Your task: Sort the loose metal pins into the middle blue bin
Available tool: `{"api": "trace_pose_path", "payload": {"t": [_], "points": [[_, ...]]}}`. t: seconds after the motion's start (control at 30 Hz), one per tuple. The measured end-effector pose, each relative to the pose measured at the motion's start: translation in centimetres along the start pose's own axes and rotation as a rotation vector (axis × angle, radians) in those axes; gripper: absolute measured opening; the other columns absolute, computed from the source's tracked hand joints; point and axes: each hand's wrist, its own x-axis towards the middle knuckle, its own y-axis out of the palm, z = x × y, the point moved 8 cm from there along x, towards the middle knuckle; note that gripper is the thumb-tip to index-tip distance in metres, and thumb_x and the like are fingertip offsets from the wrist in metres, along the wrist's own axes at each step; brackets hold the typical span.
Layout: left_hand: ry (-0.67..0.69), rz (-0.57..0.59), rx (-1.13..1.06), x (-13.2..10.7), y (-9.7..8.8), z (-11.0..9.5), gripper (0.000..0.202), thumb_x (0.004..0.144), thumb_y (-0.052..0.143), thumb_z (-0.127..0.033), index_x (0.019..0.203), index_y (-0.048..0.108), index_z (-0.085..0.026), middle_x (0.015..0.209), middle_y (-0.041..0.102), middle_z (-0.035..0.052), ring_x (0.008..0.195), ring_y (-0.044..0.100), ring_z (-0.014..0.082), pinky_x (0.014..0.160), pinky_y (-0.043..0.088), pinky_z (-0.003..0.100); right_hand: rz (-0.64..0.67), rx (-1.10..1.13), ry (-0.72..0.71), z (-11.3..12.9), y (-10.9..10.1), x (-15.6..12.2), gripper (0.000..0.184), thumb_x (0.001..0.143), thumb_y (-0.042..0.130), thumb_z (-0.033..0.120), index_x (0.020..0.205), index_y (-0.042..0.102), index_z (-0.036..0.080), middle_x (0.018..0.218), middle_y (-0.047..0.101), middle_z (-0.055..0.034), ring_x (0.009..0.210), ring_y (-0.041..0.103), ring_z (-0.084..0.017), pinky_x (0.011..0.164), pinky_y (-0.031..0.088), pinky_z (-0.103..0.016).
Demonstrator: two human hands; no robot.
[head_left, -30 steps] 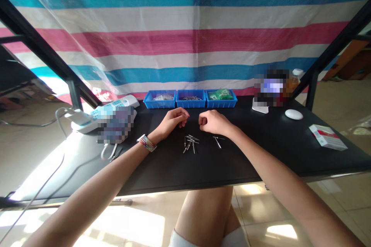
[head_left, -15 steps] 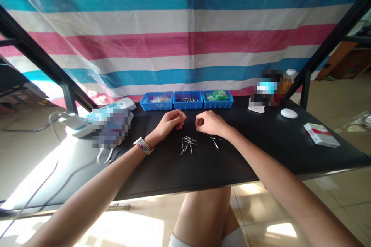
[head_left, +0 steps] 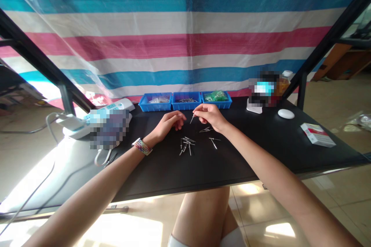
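Observation:
My right hand (head_left: pixel 211 115) pinches one slim metal blind rivet (head_left: pixel 191 119) between thumb and fingertips, its pin pointing down to the left. Just left of it, my left hand (head_left: pixel 171 122) hovers over the table with fingers curled in; whatever they may hold is hidden. Several blind rivets (head_left: pixel 187 145) lie in a loose pile below my hands. A smaller group of rivets (head_left: pixel 206 129) lies under my right hand, and a few more (head_left: pixel 214 142) sit near that wrist.
Three blue bins (head_left: pixel 186 106) line the table's back, holding clear bags, metal rivets and green bags. A power strip (head_left: pixel 121 105) and blurred object stand left. On the right are a white oval object (head_left: pixel 286 114), a small box (head_left: pixel 318 135) and a bottle (head_left: pixel 285 81).
My right hand has lifted and opened out of its curl, now showing a rivet at its fingertips. The small rivet group beneath it has come into view. My left hand stays nearly in place.

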Motion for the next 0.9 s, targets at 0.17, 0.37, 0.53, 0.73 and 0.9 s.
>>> {"api": "trace_pose_path", "payload": {"t": [0.17,0.37,0.53,0.73,0.9], "points": [[-0.007,0.025,0.032,-0.06,0.13,-0.08,0.041,0.094,0.063,-0.054,0.093,0.072,-0.015,0.075,0.064,0.0022,0.064,0.059,0.0138,0.060,0.044,0.026,-0.074,0.039,-0.058,0.01,-0.16,0.00,0.025,0.066,0.084,0.035,0.079,0.074,0.016,0.070,0.073,-0.0038,0.048,0.052,-0.009,0.043,0.037,-0.022],[-0.022,0.005,0.056,-0.01,0.08,0.02,0.040,0.091,0.067,-0.055,0.086,0.070,-0.015,0.071,0.063,0.0023,0.063,0.059,0.0147,0.060,0.044,0.027,-0.093,-0.012,-0.119,0.09,0.00,-0.12,0.024,0.069,0.083,0.036,0.078,0.073,0.017,0.066,0.070,-0.0014,0.049,0.056,-0.010,0.044,0.042,-0.022],[-0.027,-0.016,0.037,0.00,0.01,0.06,0.040,0.089,0.070,-0.055,0.082,0.069,-0.016,0.068,0.063,0.0019,0.062,0.057,0.0146,0.059,0.043,0.027,-0.083,-0.038,-0.149,0.08,0.13,-0.13,0.024,0.070,0.082,0.038,0.078,0.072,0.017,0.070,0.071,-0.0021,0.050,0.057,-0.011,0.044,0.043,-0.022],[-0.023,-0.043,-0.002,0.01,-0.22,0.07,0.042,0.089,0.071,-0.057,0.083,0.069,-0.015,0.068,0.063,0.0022,0.062,0.058,0.0146,0.059,0.044,0.027,-0.059,-0.064,-0.146,-0.30,0.42,-0.11,0.027,0.073,0.082,0.041,0.081,0.072,0.017,0.072,0.072,-0.0021,0.052,0.058,-0.011,0.046,0.045,-0.023],[-0.020,-0.060,-0.012,0.01,-0.32,0.17,0.039,0.086,0.075,-0.054,0.082,0.068,-0.016,0.066,0.062,0.0013,0.060,0.056,0.0136,0.059,0.044,0.026,-0.052,-0.073,-0.150,-0.32,0.53,-0.16,0.025,0.074,0.081,0.039,0.082,0.071,0.017,0.073,0.070,-0.0007,0.051,0.058,-0.010,0.046,0.045,-0.023]]}}
